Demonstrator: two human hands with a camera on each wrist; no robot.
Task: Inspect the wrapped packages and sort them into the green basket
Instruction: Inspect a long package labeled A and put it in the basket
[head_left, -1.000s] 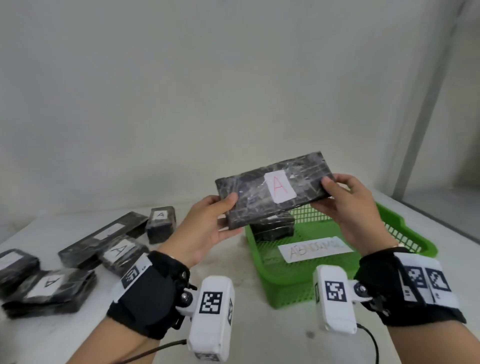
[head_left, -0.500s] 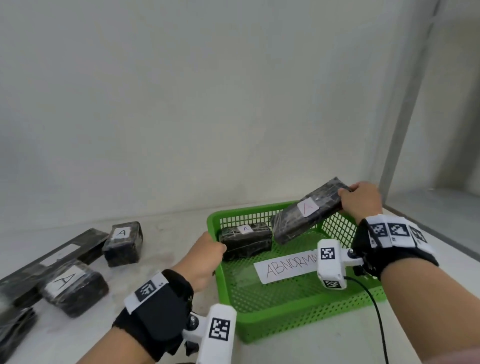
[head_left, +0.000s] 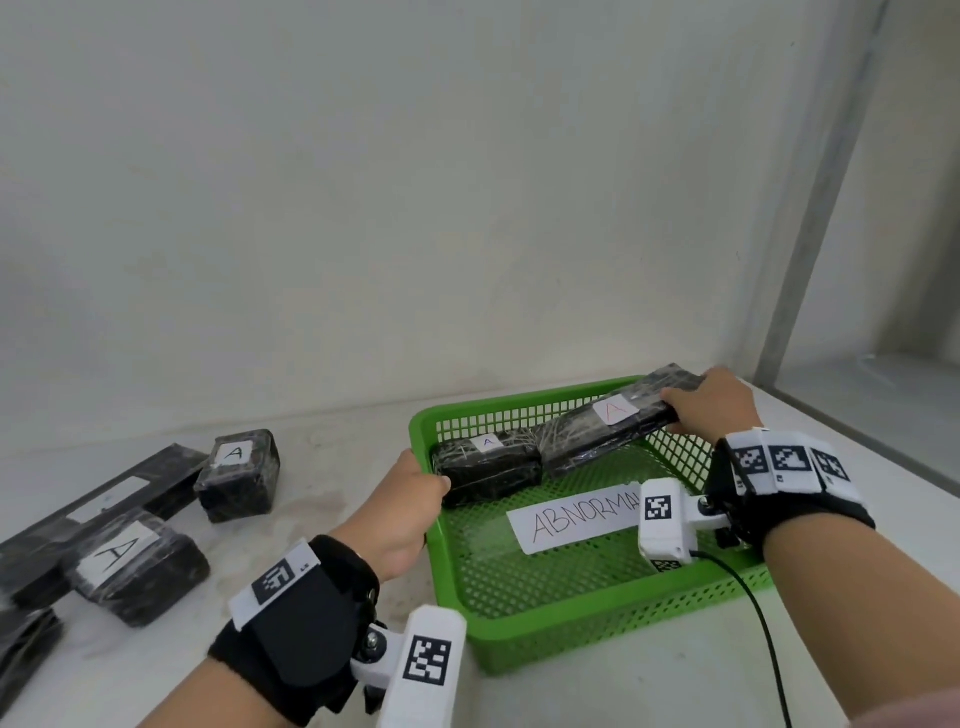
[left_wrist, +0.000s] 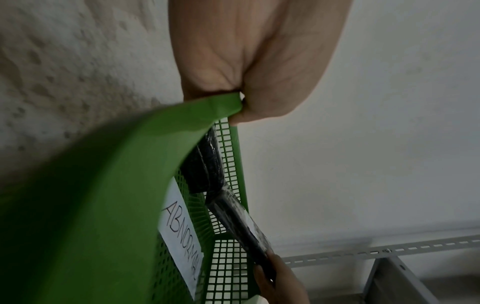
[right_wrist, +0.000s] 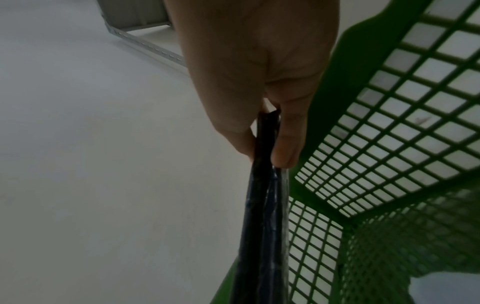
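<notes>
The green basket stands on the table at centre right, with a white "ABNORMAL" paper on its floor. My right hand pinches the far end of a long black wrapped package with a red "A" label, tilted along the basket's back wall; thumb and fingers clamp its edge. A shorter black package with a blue "A" lies in the back left corner. My left hand grips the basket's left rim.
Several more black wrapped packages lie on the table to the left: a small block, a flat one with a large "A", and a long one behind. A grey metal shelf post rises at the right by the wall.
The package went from both hands in front of me down into the basket, held by the right hand alone. My left hand let go of it and took the basket's left rim.
</notes>
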